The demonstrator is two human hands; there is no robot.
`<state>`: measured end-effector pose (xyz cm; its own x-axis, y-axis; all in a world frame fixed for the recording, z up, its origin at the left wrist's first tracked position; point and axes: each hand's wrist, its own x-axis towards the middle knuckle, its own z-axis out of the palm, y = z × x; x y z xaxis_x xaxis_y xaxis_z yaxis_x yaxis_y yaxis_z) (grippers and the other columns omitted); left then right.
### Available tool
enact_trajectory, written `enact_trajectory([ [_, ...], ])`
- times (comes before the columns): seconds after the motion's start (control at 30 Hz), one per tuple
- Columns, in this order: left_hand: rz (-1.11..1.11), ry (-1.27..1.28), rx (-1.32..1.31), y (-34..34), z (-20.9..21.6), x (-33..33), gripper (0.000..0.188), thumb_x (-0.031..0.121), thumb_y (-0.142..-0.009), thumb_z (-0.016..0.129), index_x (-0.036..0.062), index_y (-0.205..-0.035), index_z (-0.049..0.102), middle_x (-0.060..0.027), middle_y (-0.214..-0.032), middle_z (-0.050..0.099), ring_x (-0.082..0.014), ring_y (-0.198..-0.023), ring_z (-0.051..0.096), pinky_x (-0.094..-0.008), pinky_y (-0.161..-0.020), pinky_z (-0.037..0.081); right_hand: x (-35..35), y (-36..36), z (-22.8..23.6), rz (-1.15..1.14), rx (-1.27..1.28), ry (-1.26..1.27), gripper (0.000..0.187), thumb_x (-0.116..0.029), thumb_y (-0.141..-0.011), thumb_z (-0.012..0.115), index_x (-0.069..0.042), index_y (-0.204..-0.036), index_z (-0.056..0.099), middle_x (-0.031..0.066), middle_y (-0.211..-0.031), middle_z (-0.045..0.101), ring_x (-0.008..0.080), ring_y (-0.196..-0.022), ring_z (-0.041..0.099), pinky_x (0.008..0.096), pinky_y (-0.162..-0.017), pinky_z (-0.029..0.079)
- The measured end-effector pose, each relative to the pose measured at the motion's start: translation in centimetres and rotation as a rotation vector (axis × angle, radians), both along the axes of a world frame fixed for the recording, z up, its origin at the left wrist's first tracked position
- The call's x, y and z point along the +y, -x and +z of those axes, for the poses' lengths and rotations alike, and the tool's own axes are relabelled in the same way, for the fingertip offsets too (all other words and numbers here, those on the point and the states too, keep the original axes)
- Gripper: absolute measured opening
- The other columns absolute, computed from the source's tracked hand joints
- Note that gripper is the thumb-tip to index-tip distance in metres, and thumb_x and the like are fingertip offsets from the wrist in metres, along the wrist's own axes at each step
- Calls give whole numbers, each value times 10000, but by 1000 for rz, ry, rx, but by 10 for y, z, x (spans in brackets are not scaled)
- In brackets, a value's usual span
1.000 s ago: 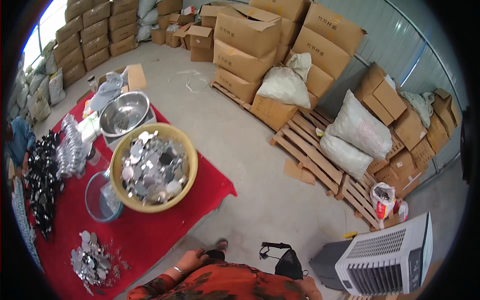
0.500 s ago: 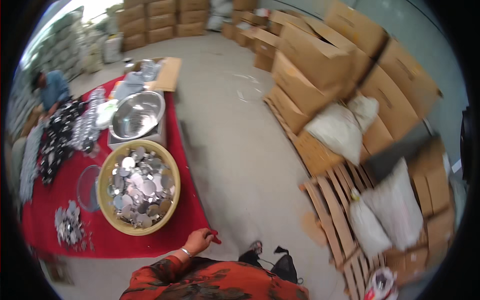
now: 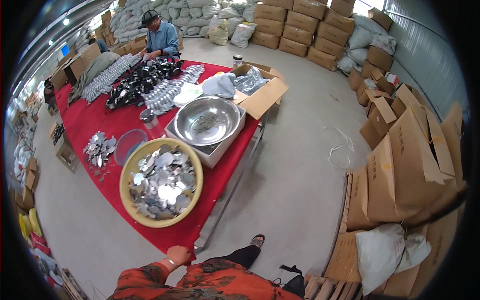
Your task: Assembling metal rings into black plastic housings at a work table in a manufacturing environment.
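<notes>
Many silvery discs (image 3: 99,149) lay heaped, a clear bowl (image 3: 120,151) beside them, then a yellow basin (image 3: 126,200) full of more. Below it, the left hand (image 3: 177,255) was closed around a corner of the red cloth (image 3: 215,179) on the tabletop (image 3: 80,121); the right hand was out of view.

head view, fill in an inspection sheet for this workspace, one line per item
Surface: table under a red cloth, loaded with bowls and parts
Job's things: yellow basin near the close corner, heaped with silver discs
Clutter: metal bowl on a pale box; clear bowl; loose disc pile; open carton
Hands: left hand at the cloth's near corner, grip unclear; right hand not in view
Cables: nothing seen for certain; thin white strands on the floor
Surroundings: co-worker across the table; stacked cartons; white sack
</notes>
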<state>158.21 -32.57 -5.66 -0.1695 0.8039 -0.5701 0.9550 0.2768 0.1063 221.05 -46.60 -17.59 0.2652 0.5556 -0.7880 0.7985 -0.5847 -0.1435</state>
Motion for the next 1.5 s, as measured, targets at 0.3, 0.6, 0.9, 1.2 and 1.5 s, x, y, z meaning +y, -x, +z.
enact_trajectory([
  [0.3, -153, 83, -227, -160, 26, 275, 382, 399, -808, 568, 45, -905, 674, -173, -883, 668, -361, -879, 626, -433, -784, 495, 269, -26, 129, -30, -132, -188, 524, -476, -698, 633, 22, -858, 662, 229, -898, 646, 374, -916, 607, 417, -809, 471],
  [0.6, -353, -228, -547, -353, 20, 577, 346, 365, -811, 602, 50, -941, 655, -177, -858, 659, -369, -851, 619, -437, -762, 490, 517, -134, 107, -28, 28, -167, 504, -471, -701, 625, -30, -939, 682, 214, -963, 648, 369, -895, 621, 399, -788, 485],
  [0.9, 84, 183, -34, -200, -159, 661, 331, 323, -812, 566, 8, -835, 664, -223, -842, 641, -366, -825, 622, -429, -689, 483, 752, -240, 120, -48, 20, -174, 461, -361, -711, 580, 16, -963, 665, 231, -1006, 629, 368, -981, 598, 419, -851, 469],
  [1.2, 129, 274, -158, -245, -172, 873, 286, 272, -819, 555, 6, -737, 621, -166, -695, 624, -307, -651, 624, -395, -588, 490, 932, -280, 128, -215, 7, -89, 440, -383, -717, 607, -3, -930, 668, 231, -972, 635, 377, -950, 599, 420, -840, 469],
  [1.5, -267, -339, -427, -439, -51, 1375, 256, 205, -847, 523, -19, -737, 580, -96, -580, 594, -190, -485, 572, -327, -477, 468, 1064, -295, 141, -384, 12, -9, 503, -419, -708, 632, 38, -914, 661, 254, -921, 635, 370, -903, 618, 405, -809, 486],
])
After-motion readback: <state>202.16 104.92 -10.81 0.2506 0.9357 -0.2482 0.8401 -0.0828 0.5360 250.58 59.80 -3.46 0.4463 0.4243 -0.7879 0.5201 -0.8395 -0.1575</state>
